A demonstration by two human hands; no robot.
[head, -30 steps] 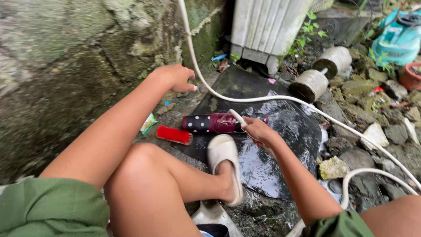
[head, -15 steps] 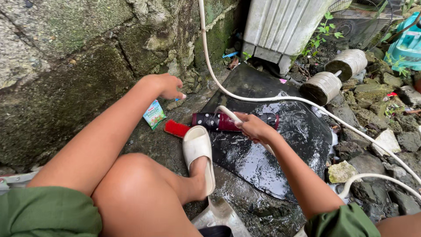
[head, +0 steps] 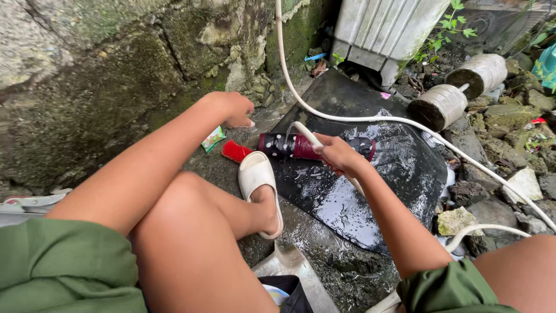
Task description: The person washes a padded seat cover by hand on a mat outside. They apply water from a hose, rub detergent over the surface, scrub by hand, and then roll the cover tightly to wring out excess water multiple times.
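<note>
1. Gripping the nozzle end of a white hose (head: pixel 302 132), the person's right hand (head: pixel 337 155) has its fingers curled shut around it, the open tip aimed at a rolled dark cloth with white dots and a maroon band (head: pixel 301 146).
2. That cloth lies across the near-left part of a wet black mat (head: pixel 370 174), which serves as the landmark below; the right hand hovers just above the cloth's middle, and water glistens on the mat around it.
3. The left hand (head: pixel 231 108) sits off the mat's left edge, close to the mossy stone wall (head: pixel 104 87); its fingers are bent loosely inward and hold nothing visible, though whether the fingertips touch the ground cannot be told.
4. A red scrub brush (head: pixel 234 151) lies just left of the mat, touching or nearly touching the cloth's end, and a small green sachet (head: pixel 212 139) lies further left of it.
5. The person's foot in a cream slipper (head: pixel 259 179) rests at the mat's left edge, just below the brush.
6. Beyond the mat's far right corner lies a home-made concrete dumbbell (head: pixel 460 90); at its far edge stands a white ribbed panel (head: pixel 382 29).
7. The hose runs from the wall across the mat's far half and off to the right over the rocks.
</note>
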